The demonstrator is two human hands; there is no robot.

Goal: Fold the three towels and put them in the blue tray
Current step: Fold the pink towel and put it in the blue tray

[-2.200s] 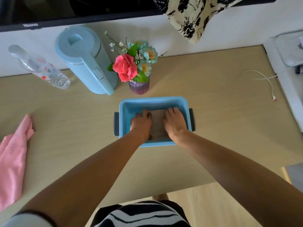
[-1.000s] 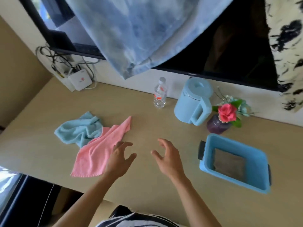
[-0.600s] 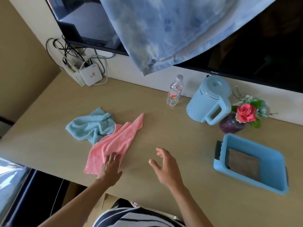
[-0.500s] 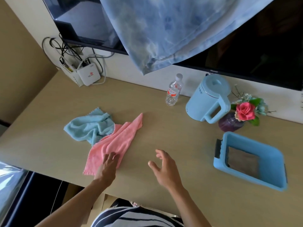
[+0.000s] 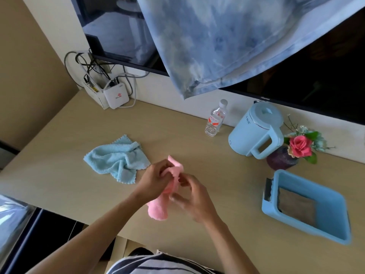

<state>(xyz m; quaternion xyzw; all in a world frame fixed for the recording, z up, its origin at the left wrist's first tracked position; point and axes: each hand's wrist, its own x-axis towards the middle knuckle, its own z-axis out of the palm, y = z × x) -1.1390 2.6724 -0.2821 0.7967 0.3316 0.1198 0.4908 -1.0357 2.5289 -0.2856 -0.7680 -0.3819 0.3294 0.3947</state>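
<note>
A pink towel (image 5: 159,209) hangs bunched between both hands above the table's front part. My left hand (image 5: 155,179) grips its upper part, and my right hand (image 5: 194,196) pinches it from the right. A light blue towel (image 5: 116,158) lies crumpled on the table to the left, apart from my hands. The blue tray (image 5: 333,202) stands at the right with a folded brown towel (image 5: 296,206) flat inside it.
A light blue kettle (image 5: 254,129), a water bottle (image 5: 215,119) and a vase of flowers (image 5: 296,149) stand along the back wall. A white router (image 5: 115,96) with cables sits at the back left. A blue cloth (image 5: 227,42) hangs over the screen above.
Both hands left the tray and moved left. My left hand lifted the pink towel off the table and away from the blue towel, and my right hand joined it.
</note>
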